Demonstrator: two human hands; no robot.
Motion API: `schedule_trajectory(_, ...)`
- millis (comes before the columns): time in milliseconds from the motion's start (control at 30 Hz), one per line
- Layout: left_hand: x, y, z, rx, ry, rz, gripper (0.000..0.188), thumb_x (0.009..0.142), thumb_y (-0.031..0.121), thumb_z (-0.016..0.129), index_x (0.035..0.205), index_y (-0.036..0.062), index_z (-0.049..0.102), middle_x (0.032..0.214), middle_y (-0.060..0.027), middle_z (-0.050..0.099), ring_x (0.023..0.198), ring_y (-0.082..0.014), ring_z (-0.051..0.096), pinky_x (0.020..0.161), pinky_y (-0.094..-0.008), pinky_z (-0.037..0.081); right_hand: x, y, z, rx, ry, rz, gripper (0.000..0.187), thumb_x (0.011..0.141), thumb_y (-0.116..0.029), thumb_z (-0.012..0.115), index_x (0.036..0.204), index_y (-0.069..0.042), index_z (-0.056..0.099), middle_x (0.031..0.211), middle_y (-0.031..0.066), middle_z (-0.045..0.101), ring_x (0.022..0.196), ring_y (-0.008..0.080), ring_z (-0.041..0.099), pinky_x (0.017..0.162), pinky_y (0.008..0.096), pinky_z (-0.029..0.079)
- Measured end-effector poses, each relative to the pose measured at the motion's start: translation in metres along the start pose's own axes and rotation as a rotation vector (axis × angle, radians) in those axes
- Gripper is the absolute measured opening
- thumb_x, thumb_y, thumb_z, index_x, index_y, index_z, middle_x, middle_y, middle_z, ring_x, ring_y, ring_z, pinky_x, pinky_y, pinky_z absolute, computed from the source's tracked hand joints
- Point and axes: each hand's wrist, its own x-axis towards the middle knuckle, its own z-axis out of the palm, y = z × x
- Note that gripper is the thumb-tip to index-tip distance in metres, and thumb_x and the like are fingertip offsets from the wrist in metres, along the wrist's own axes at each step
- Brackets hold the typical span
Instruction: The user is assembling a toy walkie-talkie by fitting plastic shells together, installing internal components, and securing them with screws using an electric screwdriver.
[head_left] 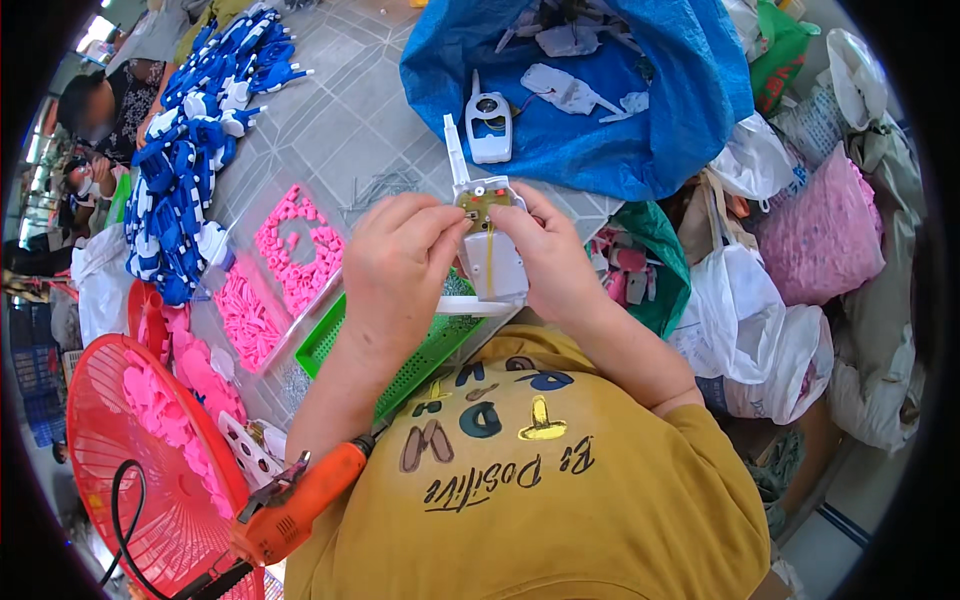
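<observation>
A white plastic walkie-talkie shell (508,278) with a stubby antenna is held up in front of my chest, its open inside toward me. A small circuit board (488,204) with red parts and a yellow wire sits in its upper part. My right hand (558,262) is closed around the shell's right side, thumb pressed on the board. My left hand (398,255) pinches at the board's left edge; whatever its fingertips hold is too small to make out. Just beyond, another white walkie-talkie shell (489,135) lies against the blue bag.
A blue bag (600,150) holds more white shells. Blue-and-white toy pieces (185,170) heap at left, near trays of pink parts (250,312). A green basket (415,362), red basket (150,500) and orange power screwdriver (305,500) are near me. White bags (735,320) crowd the right.
</observation>
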Motion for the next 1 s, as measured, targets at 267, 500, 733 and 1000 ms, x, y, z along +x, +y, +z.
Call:
schedule_trajectory(267, -0.001, 0.003, -0.003, -0.267, -0.113, -0.293, 0.015, 0.082, 0.002, 0.071, 0.096, 0.0011, 0.071, 0.091, -0.0089, 0.068, 0.084, -0.0173, 0.066, 0.073, -0.0279, 0.052, 0.004, -0.003, -0.002, 0.061, 0.033, 0.086, 0.029, 0.093, -0.013, 0.056, 0.12, -0.002, 0.057, 0.105, 0.0098, 0.066, 0.089, 0.0197, 0.068, 0.075, 0.0341, 0.058)
schedule_trajectory(500, -0.001, -0.011, 0.001, -0.559, -0.145, -0.554, 0.028, 0.082, 0.002, 0.068, 0.109, -0.004, 0.064, 0.096, -0.01, 0.068, 0.082, -0.0147, 0.066, 0.073, -0.0278, 0.053, 0.003, -0.003, -0.001, 0.068, 0.009, 0.097, 0.032, 0.094, -0.013, 0.056, 0.123, -0.001, 0.055, 0.107, 0.0104, 0.065, 0.09, 0.0193, 0.068, 0.074, 0.0343, 0.058)
schedule_trajectory(733, 0.0, -0.019, 0.0, -0.768, -0.281, -0.68, 0.028, 0.081, 0.001, 0.068, 0.108, -0.0059, 0.064, 0.096, -0.0104, 0.069, 0.087, -0.0141, 0.066, 0.077, -0.0269, 0.054, 0.004, 0.01, -0.005, 0.0, 0.037, 0.074, 0.033, 0.093, -0.014, 0.058, 0.124, -0.002, 0.056, 0.106, 0.0082, 0.065, 0.088, 0.0142, 0.066, 0.074, 0.0299, 0.055)
schedule_trajectory(1000, -0.005, -0.022, -0.008, -0.809, -0.339, -0.738, 0.029, 0.078, -0.001, 0.067, 0.106, -0.0054, 0.07, 0.091, -0.0102, 0.072, 0.084, -0.0135, 0.067, 0.077, -0.0262, 0.053, 0.004, -0.017, -0.013, -0.451, -0.077, 0.161, 0.033, 0.089, -0.019, 0.062, 0.119, -0.005, 0.059, 0.102, 0.0043, 0.066, 0.087, 0.0111, 0.065, 0.068, 0.0244, 0.052)
